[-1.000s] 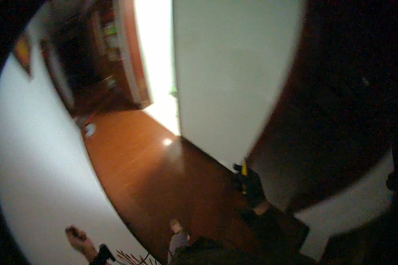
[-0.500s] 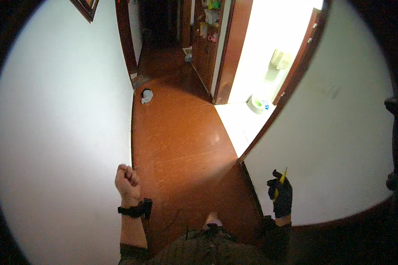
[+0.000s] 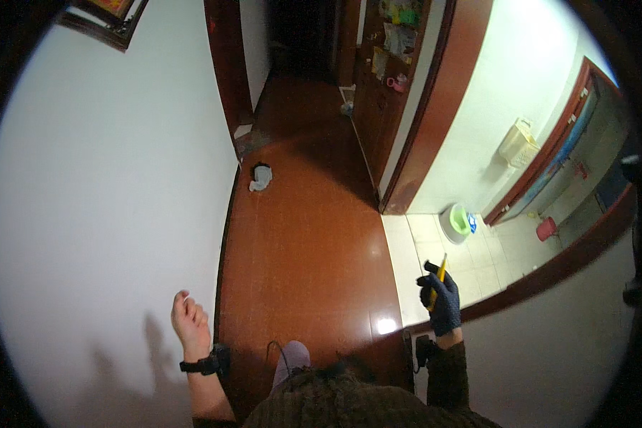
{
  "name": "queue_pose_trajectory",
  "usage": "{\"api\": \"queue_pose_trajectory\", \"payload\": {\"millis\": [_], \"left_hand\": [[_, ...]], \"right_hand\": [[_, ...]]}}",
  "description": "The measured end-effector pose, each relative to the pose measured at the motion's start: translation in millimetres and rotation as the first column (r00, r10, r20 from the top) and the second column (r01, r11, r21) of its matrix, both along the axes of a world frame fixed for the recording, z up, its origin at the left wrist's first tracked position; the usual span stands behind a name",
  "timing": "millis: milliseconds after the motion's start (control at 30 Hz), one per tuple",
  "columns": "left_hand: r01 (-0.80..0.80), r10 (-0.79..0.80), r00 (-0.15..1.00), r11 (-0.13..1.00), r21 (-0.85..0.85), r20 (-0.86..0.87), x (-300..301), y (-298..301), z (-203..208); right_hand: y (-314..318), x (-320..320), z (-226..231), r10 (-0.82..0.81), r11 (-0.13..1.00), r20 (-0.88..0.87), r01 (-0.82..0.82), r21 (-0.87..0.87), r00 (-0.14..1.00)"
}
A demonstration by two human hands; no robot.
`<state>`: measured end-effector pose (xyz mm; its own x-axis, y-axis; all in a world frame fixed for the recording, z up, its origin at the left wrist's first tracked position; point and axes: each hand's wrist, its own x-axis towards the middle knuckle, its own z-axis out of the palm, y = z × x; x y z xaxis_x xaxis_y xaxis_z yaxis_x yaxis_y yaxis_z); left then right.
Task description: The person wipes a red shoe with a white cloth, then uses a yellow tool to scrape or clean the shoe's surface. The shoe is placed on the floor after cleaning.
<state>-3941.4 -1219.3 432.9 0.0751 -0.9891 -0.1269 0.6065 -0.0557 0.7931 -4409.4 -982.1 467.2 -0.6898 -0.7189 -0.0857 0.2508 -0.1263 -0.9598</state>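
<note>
Two hands: my bare left hand [image 3: 190,324], lower left, is loosely curled empty, while my black-gloved right hand [image 3: 442,303] pinches a slim yellow pencil-like tool [image 3: 439,280], best kept upright.

glossy wooden floor [image 3: 307,250], matt white wall [image 3: 100,207]
</note>
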Motion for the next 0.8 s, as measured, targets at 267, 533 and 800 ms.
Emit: {"api": "queue_pose_trajectory", "payload": {"millis": [267, 533, 800], "left_hand": [[0.048, -0.014, 0.980, 0.985, 0.165, -0.197, -58, -161, -24], [0.565, -0.500, 0.726, 0.825, -0.004, -0.472, -239, -316, 47], [0.379, -0.484, 0.686, 0.875, -0.302, -0.542, -292, -315, 106]], "right_hand": [[-230, -55, 44, -0.014, 0.993, -0.423, -0.037, -0.113, 0.906], [-367, -110, 98, 0.163, 0.910, -0.043, -0.167, -0.379, 0.986], [-414, -84, 46, 0.429, 0.892, -0.091, -0.438, -0.112, 0.899]]}}
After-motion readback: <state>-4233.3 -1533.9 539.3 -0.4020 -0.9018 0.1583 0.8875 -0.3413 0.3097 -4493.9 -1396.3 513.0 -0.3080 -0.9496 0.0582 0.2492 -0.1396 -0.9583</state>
